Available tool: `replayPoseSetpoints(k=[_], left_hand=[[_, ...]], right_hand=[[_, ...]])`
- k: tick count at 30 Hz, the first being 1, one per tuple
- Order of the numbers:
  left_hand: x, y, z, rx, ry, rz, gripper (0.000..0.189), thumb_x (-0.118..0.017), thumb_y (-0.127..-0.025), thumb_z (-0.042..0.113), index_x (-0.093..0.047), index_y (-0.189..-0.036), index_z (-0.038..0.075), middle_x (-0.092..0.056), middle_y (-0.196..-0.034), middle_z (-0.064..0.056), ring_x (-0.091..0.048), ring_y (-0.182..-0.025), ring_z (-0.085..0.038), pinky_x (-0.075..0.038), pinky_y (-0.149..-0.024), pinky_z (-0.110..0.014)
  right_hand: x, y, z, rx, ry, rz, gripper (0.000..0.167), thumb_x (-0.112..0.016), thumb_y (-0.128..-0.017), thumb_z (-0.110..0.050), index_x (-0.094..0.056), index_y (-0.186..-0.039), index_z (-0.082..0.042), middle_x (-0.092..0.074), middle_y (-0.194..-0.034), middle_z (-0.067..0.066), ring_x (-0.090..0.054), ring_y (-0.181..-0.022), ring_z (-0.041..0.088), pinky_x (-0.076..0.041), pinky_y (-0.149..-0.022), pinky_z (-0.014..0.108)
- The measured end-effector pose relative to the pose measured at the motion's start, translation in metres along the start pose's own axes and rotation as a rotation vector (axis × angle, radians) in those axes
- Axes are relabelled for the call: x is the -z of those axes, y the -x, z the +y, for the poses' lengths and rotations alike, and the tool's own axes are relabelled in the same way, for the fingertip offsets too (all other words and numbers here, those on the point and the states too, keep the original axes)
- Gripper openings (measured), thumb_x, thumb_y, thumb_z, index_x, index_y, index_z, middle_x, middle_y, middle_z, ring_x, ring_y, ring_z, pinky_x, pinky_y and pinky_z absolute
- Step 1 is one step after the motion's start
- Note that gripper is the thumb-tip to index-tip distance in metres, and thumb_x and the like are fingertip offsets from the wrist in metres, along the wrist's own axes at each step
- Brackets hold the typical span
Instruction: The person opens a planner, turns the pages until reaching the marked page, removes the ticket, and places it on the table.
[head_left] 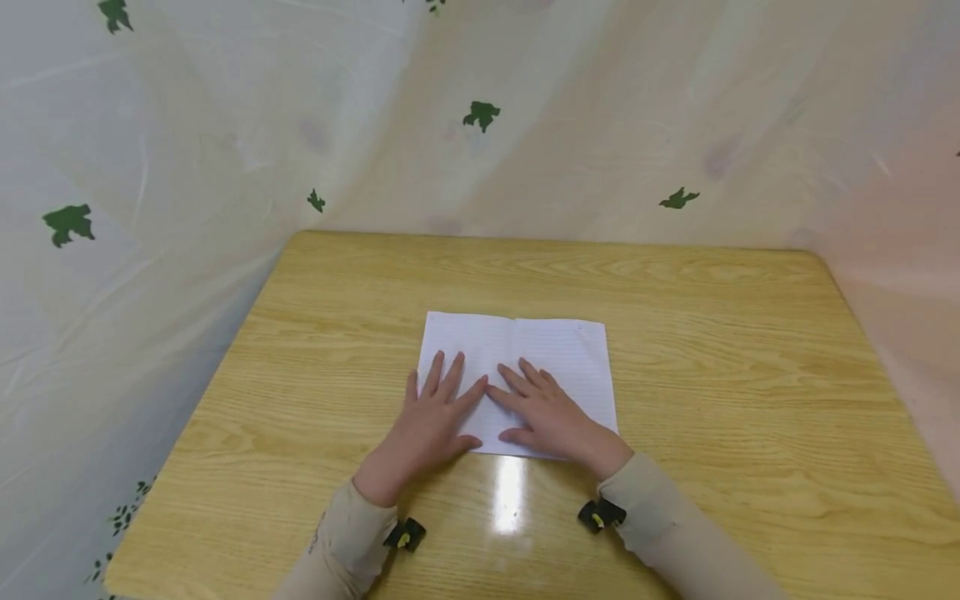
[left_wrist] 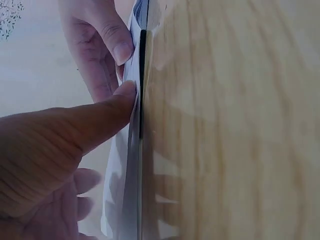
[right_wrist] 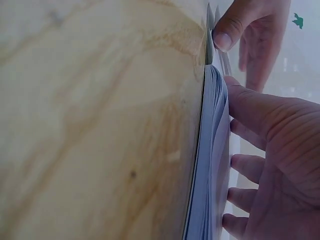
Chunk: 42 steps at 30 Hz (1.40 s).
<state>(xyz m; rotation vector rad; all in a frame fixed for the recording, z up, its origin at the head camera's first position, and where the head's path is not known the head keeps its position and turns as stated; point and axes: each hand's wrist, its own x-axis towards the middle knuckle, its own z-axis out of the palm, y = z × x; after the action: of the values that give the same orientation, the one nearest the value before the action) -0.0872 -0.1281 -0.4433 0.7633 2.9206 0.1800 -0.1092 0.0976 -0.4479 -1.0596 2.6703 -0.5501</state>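
With left hand (head_left: 426,425) and right hand (head_left: 553,418) spread on the open lined notebook (head_left: 517,337), I judge it light, floppy, creasable, best gripped through its thicker right side.

The left hand (head_left: 427,427) and right hand (head_left: 553,418) partly hide the notebook (head_left: 564,348).

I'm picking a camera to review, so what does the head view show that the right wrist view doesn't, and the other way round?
Of these two, only the head view shows the ruled page faces of the open notebook, the pale sleeves and the dark devices at the cuffs. Only the right wrist view shows the layered page edges side-on. Both show the left hand and right hand touching the notebook, plus the wooden table.
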Motion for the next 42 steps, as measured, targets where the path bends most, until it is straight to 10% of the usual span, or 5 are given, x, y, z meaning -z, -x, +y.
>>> replayPoseSetpoints(k=[15, 32, 42], left_hand=[[-0.001, 0.001, -0.007, -0.03, 0.136, -0.086, 0.076, -0.064, -0.091, 0.047, -0.032, -0.154, 0.019, -0.014, -0.16, -0.018, -0.012, -0.146, -0.041, -0.016, -0.111, -0.064], [-0.005, -0.002, -0.007, -0.028, 0.16, -0.116, 0.077, -0.064, -0.091, 0.047, -0.029, -0.155, 0.022, -0.011, -0.161, -0.016, -0.009, -0.147, -0.039, -0.013, -0.112, -0.064], [-0.004, -0.002, -0.008, -0.028, 0.172, -0.125, 0.078, -0.065, -0.091, 0.046, -0.028, -0.155, 0.022, -0.01, -0.161, -0.015, -0.007, -0.147, -0.038, -0.013, -0.112, -0.063]], right_hand=[[0.02, 0.006, 0.033, -0.13, 0.008, 0.113, 0.062, -0.065, -0.094, -0.028, -0.042, -0.148, -0.007, -0.032, -0.152, 0.025, -0.025, -0.141, 0.046, -0.021, -0.11, 0.064], [0.051, 0.002, 0.087, -0.391, -0.025, 0.009, 0.084, -0.067, -0.091, -0.037, -0.024, -0.153, -0.001, -0.019, -0.157, 0.025, -0.013, -0.143, 0.049, -0.014, -0.108, 0.069], [0.055, -0.001, 0.091, -0.41, -0.019, 0.017, 0.092, -0.075, -0.084, -0.04, -0.027, -0.152, 0.0, -0.022, -0.156, 0.025, -0.018, -0.14, 0.051, -0.018, -0.106, 0.071]])
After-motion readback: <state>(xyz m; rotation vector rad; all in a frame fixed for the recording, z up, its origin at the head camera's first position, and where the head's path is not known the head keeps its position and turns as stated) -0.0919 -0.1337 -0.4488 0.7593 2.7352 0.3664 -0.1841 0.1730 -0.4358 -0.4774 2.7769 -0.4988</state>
